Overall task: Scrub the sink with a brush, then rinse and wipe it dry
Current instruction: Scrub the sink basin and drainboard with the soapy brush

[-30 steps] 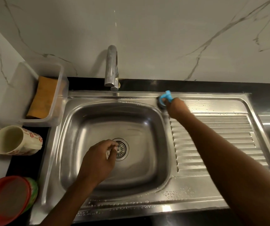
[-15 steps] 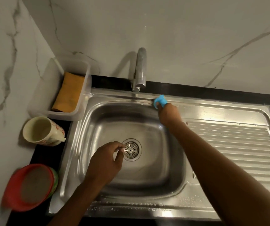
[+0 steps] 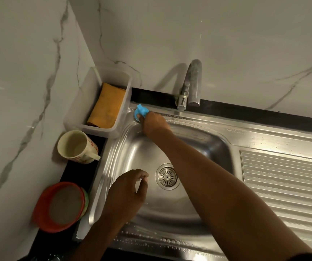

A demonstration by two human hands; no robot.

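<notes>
One blue brush presses on the back left corner of the sink, gripped by the right hand. The left hand hovers over the basin beside the drain, fingers loosely curled, holding nothing. Just left of the brush, a clear tub holds an orange cloth. A mug and a red bowl lie on the table.

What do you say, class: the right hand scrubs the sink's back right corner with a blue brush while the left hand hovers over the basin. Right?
Not quite. The head view shows the right hand gripping the blue brush at the sink's back left corner, beside the clear tub, not the back right. The left hand does hover over the basin.
</notes>
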